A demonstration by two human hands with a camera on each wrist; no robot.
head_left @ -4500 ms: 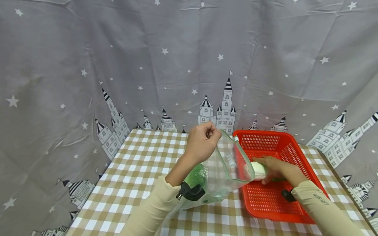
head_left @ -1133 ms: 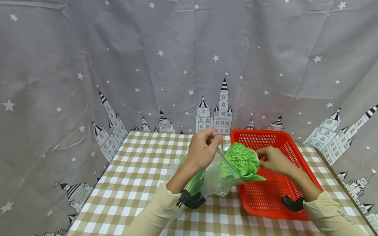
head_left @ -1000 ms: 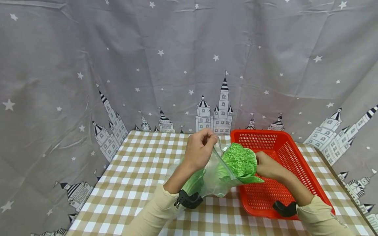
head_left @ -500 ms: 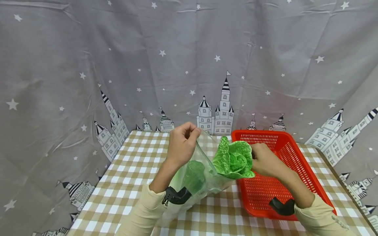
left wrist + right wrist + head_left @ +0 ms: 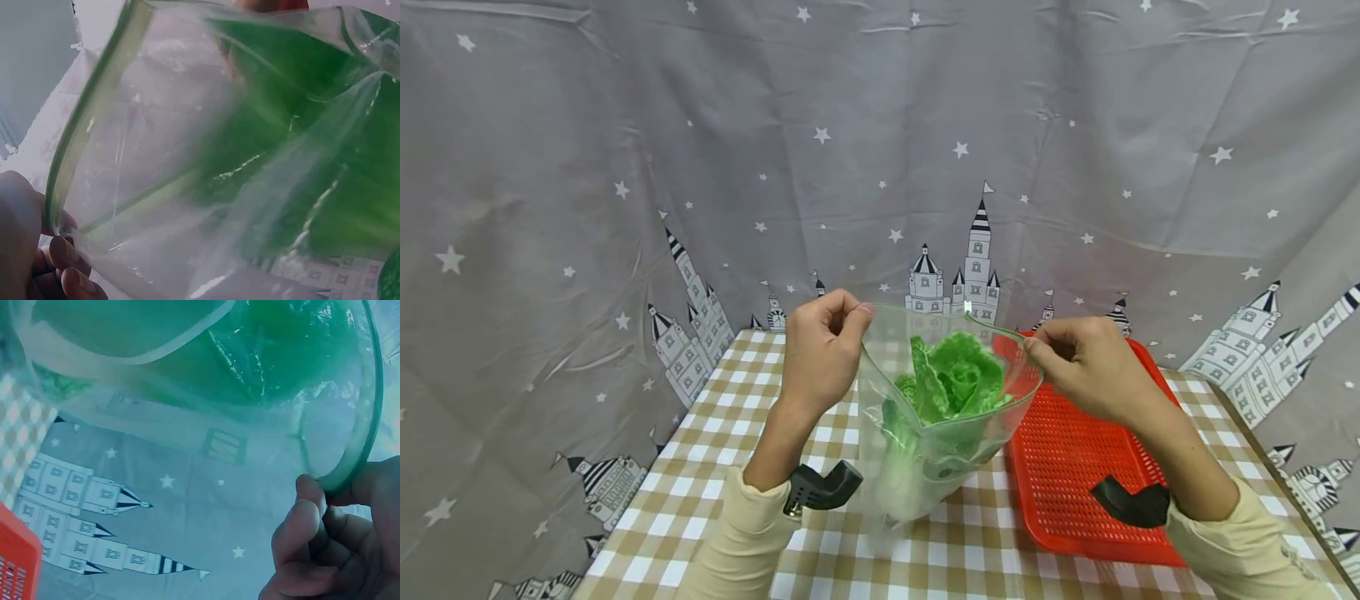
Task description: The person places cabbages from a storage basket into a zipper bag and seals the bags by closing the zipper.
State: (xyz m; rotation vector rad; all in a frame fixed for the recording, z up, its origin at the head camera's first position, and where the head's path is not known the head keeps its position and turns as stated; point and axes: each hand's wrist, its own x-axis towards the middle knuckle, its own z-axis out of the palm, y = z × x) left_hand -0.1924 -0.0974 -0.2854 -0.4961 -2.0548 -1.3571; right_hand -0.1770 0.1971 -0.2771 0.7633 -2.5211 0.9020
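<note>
Fingers of the left hand [image 5: 822, 354] pinch one side of the clear bag [image 5: 936, 433] at its rim, and the right hand [image 5: 1086, 367] pinches the other side. The bag hangs open above the checked table [image 5: 730, 467], beside the red basket [image 5: 1075, 500]. Green cabbage [image 5: 955, 385] sits inside.

From the left wrist, curled fingertips [image 5: 62, 262] grip the bag's edge [image 5: 94, 119].

From the right wrist, fingers [image 5: 300, 531] clamp the rim [image 5: 369, 412]. No writing can be read anywhere.

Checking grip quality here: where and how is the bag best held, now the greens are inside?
Probably the bag is best held by its stiff rim, pinched from opposite sides as the left hand and right hand do: its walls are limp and the greens weigh it down.
</note>
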